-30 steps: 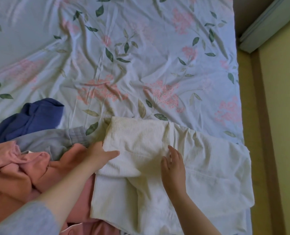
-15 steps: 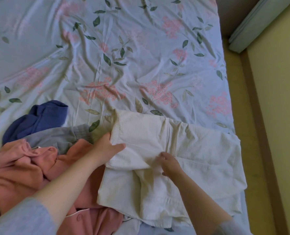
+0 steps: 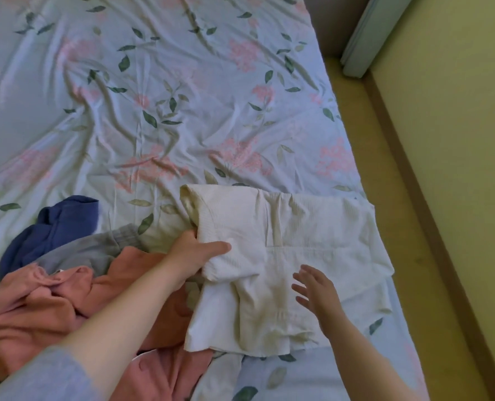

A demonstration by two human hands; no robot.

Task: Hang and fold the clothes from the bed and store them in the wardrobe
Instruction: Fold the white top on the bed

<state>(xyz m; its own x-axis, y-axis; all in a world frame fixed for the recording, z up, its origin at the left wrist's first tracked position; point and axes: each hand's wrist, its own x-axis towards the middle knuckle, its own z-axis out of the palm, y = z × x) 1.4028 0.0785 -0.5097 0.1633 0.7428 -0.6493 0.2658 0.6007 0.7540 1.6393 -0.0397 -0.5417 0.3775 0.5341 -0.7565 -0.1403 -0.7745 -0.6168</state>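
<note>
A cream-white ribbed garment (image 3: 292,244) lies partly folded on the floral bed sheet (image 3: 159,105), near the bed's right edge. My left hand (image 3: 195,251) grips its left edge, thumb on top and fingers tucked under the fold. With fingers spread, my right hand (image 3: 315,287) hovers over or lightly touches the garment's lower middle and holds nothing. To the left lies a heap of clothes: a salmon-pink garment (image 3: 46,308), a grey one (image 3: 87,250) and a dark blue one (image 3: 55,227).
The bed's right edge runs beside a yellow-green floor strip (image 3: 365,157) and a wall with a brown skirting board (image 3: 431,180). A pale upright panel (image 3: 371,30) stands at the top right corner. The far half of the sheet is wrinkled.
My left hand has gone from resting on the garment's left edge to gripping it and folding it over. My right hand let go of the middle and opened, moving down and right.
</note>
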